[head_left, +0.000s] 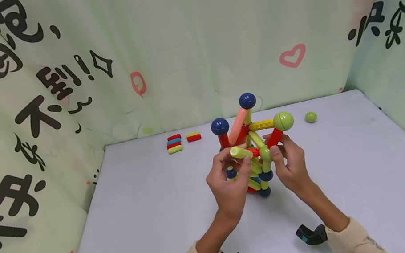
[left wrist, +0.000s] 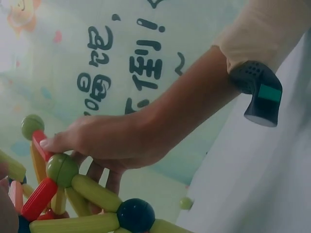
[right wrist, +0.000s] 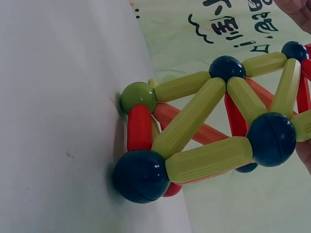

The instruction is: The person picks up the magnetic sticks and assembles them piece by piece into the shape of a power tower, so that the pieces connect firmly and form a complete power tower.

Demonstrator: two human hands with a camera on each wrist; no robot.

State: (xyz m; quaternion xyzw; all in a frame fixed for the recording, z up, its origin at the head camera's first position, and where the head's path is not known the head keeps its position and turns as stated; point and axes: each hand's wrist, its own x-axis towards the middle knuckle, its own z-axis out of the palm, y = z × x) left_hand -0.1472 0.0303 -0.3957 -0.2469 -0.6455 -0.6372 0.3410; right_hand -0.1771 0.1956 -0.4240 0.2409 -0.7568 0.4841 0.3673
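Observation:
A tall structure of magnetic sticks and balls stands on the table between my hands, with a dark blue ball (head_left: 247, 100) at its top. My left hand (head_left: 230, 185) pinches a yellow-green stick (head_left: 240, 152), its pale end facing the head camera. On the other side, my right hand (head_left: 293, 163) pinches a red stick (head_left: 275, 137) running between a larger green ball (head_left: 284, 121) and a lower green ball (head_left: 265, 154). The right wrist view shows the lower frame, with a blue ball (right wrist: 141, 175) on the table. Some left fingers are hidden behind the sticks.
Short red, blue and yellow-green sticks (head_left: 174, 143) lie at the back left, with a red stick (head_left: 194, 138) beside them. A loose green ball (head_left: 310, 117) rests at the back right. Printed curtains (head_left: 174, 59) surround the white table (head_left: 143, 227).

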